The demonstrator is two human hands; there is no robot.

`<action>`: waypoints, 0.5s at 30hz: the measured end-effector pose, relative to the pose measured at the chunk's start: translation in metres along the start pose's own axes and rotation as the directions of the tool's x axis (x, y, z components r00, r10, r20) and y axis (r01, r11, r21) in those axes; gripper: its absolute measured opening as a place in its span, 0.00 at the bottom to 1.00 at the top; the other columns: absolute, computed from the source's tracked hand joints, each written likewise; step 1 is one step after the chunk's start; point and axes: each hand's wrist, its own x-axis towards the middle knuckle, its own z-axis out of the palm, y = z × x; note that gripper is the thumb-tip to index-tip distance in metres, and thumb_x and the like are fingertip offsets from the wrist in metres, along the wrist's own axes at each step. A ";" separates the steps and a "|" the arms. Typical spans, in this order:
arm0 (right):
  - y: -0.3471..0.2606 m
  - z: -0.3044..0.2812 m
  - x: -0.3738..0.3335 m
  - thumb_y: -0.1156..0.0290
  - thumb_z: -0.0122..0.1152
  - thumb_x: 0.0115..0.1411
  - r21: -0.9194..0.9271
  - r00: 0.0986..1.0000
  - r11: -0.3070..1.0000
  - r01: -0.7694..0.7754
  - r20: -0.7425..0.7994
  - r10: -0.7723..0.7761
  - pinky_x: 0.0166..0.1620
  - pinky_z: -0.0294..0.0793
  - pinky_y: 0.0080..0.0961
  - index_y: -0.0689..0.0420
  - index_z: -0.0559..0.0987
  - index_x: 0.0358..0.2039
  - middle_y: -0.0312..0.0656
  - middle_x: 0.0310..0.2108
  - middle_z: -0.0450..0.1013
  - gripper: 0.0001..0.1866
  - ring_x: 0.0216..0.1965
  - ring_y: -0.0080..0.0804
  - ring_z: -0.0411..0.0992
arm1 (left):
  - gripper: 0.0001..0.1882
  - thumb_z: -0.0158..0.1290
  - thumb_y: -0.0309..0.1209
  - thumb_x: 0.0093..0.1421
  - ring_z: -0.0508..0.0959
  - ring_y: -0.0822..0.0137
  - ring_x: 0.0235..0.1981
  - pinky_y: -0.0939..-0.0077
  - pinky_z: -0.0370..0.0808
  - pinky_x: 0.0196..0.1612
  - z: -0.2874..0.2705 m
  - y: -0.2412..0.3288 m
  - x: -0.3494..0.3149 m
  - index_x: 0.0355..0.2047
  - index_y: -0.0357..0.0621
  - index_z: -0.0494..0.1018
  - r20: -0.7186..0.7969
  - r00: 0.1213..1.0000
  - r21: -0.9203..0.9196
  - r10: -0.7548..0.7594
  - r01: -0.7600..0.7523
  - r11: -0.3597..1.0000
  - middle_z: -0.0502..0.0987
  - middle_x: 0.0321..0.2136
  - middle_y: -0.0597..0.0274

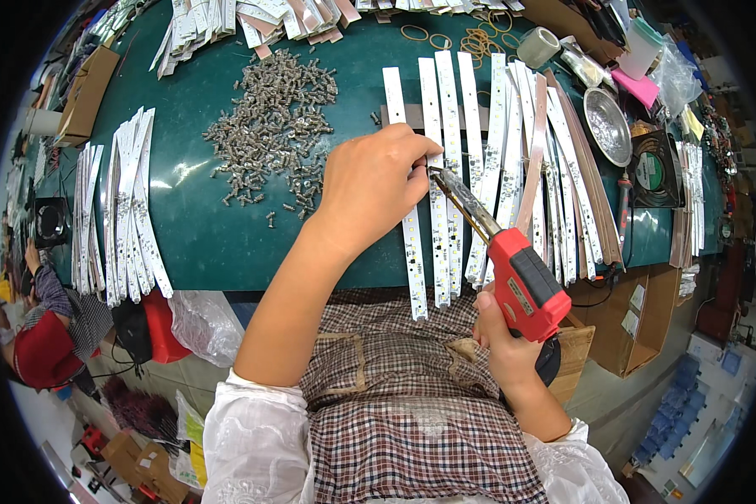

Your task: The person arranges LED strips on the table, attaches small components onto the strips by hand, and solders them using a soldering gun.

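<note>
My right hand (512, 357) is wrapped round the grip of a red and black soldering gun (525, 286). The gun's long metal nose points up and left, its tip close to my left fingertips. My left hand (374, 181) is closed in a pinch above the white LED strips; what it pinches is too small and hidden to make out. Under and beside it lie a separate LED strip (413, 244) and another LED strip (436, 210), side by side and running toward me. To the left is a heap of small metal parts (273, 122).
More LED strips (554, 185) fan out on the right of the green table (202, 227), with bundled strips (130, 202) at the left. A metal bowl (606, 126), solder spool (649, 170) and tape roll (538, 46) sit at right. Rubber bands (479, 42) lie at the back. Another person (46, 336) is far left.
</note>
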 end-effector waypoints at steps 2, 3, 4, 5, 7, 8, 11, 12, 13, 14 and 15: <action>0.001 0.000 0.000 0.76 0.65 0.58 0.001 1.000 1.000 0.002 -0.008 -0.002 0.31 0.69 0.22 0.62 0.76 0.36 0.35 0.29 0.73 0.07 0.28 0.21 0.69 | 0.10 0.56 0.26 0.52 0.78 0.61 0.26 0.70 0.75 0.30 0.000 0.000 0.000 0.35 0.48 0.80 -0.002 1.000 0.002 -0.002 0.003 1.000 0.78 0.28 0.62; 0.000 0.000 0.000 0.76 0.65 0.58 0.001 1.000 1.000 0.003 -0.008 -0.003 0.31 0.69 0.22 0.62 0.76 0.36 0.35 0.29 0.73 0.07 0.28 0.21 0.69 | 0.10 0.56 0.26 0.51 0.79 0.61 0.26 0.70 0.75 0.30 0.000 0.000 0.000 0.35 0.48 0.80 -0.001 1.000 0.003 -0.004 0.004 1.000 0.78 0.28 0.62; 0.000 0.000 0.000 0.76 0.65 0.58 0.004 1.000 1.000 -0.003 -0.003 0.003 0.30 0.69 0.22 0.62 0.76 0.36 0.35 0.29 0.73 0.07 0.27 0.20 0.69 | 0.10 0.56 0.26 0.51 0.79 0.61 0.26 0.70 0.75 0.30 0.000 0.000 0.000 0.35 0.48 0.80 0.000 1.000 0.004 -0.006 0.006 1.000 0.78 0.28 0.62; -0.001 0.000 0.000 0.76 0.65 0.58 0.008 1.000 1.000 -0.008 0.002 0.008 0.30 0.68 0.21 0.62 0.76 0.36 0.35 0.28 0.73 0.07 0.27 0.20 0.69 | 0.10 0.56 0.26 0.51 0.79 0.61 0.26 0.70 0.75 0.30 0.001 0.000 -0.001 0.35 0.48 0.80 0.000 1.000 0.004 -0.006 0.006 1.000 0.78 0.28 0.62; -0.001 0.000 0.001 0.76 0.65 0.58 0.004 1.000 1.000 -0.016 0.006 0.016 0.29 0.68 0.21 0.62 0.76 0.35 0.34 0.28 0.72 0.07 0.26 0.20 0.68 | 0.11 0.56 0.26 0.51 0.79 0.61 0.27 0.70 0.75 0.30 0.001 -0.001 -0.001 0.35 0.48 0.80 -0.005 1.000 -0.004 -0.004 0.004 1.000 0.78 0.28 0.62; -0.002 0.000 0.001 0.76 0.64 0.59 0.001 1.000 1.000 -0.025 0.011 0.025 0.29 0.67 0.21 0.62 0.76 0.35 0.34 0.27 0.72 0.07 0.26 0.19 0.68 | 0.11 0.56 0.26 0.51 0.79 0.61 0.27 0.70 0.75 0.30 0.001 -0.001 -0.001 0.35 0.48 0.80 -0.005 1.000 -0.004 -0.004 0.004 1.000 0.78 0.28 0.62; -0.004 0.000 0.001 0.75 0.64 0.59 -0.005 1.000 1.000 -0.020 0.012 0.020 0.28 0.67 0.21 0.61 0.76 0.34 0.33 0.27 0.71 0.06 0.25 0.19 0.67 | 0.11 0.56 0.26 0.51 0.79 0.61 0.27 0.70 0.75 0.30 0.001 0.000 -0.001 0.36 0.48 0.80 -0.007 1.000 -0.007 -0.008 0.008 1.000 0.78 0.28 0.62; -0.005 0.000 0.001 0.75 0.64 0.59 -0.005 1.000 1.000 -0.019 0.012 0.019 0.28 0.67 0.21 0.61 0.76 0.34 0.33 0.27 0.71 0.06 0.25 0.19 0.67 | 0.11 0.56 0.26 0.51 0.79 0.61 0.27 0.70 0.75 0.30 0.001 0.000 -0.001 0.36 0.48 0.80 -0.006 1.000 -0.002 -0.007 0.007 1.000 0.78 0.28 0.62; -0.005 0.000 0.001 0.76 0.64 0.59 0.006 1.000 1.000 -0.018 0.013 0.018 0.28 0.66 0.20 0.61 0.76 0.34 0.33 0.26 0.71 0.06 0.25 0.19 0.67 | 0.11 0.56 0.26 0.51 0.79 0.61 0.27 0.70 0.75 0.30 0.001 0.000 -0.001 0.36 0.48 0.80 -0.005 1.000 0.004 -0.008 0.008 1.000 0.78 0.28 0.62; -0.006 0.000 0.000 0.76 0.63 0.59 0.017 1.000 1.000 -0.016 0.015 0.016 0.28 0.66 0.20 0.61 0.76 0.34 0.33 0.26 0.71 0.05 0.25 0.18 0.67 | 0.11 0.56 0.26 0.51 0.79 0.61 0.27 0.70 0.75 0.30 0.000 0.000 -0.001 0.36 0.48 0.80 -0.006 1.000 0.006 -0.008 0.008 1.000 0.78 0.28 0.62; -0.007 -0.001 -0.001 0.76 0.63 0.59 0.018 1.000 1.000 -0.015 0.016 0.015 0.28 0.66 0.20 0.61 0.76 0.34 0.33 0.26 0.71 0.05 0.25 0.18 0.67 | 0.10 0.56 0.27 0.51 0.79 0.61 0.27 0.70 0.75 0.30 0.000 0.001 -0.001 0.36 0.48 0.80 -0.001 1.000 0.005 -0.012 0.012 1.000 0.78 0.28 0.63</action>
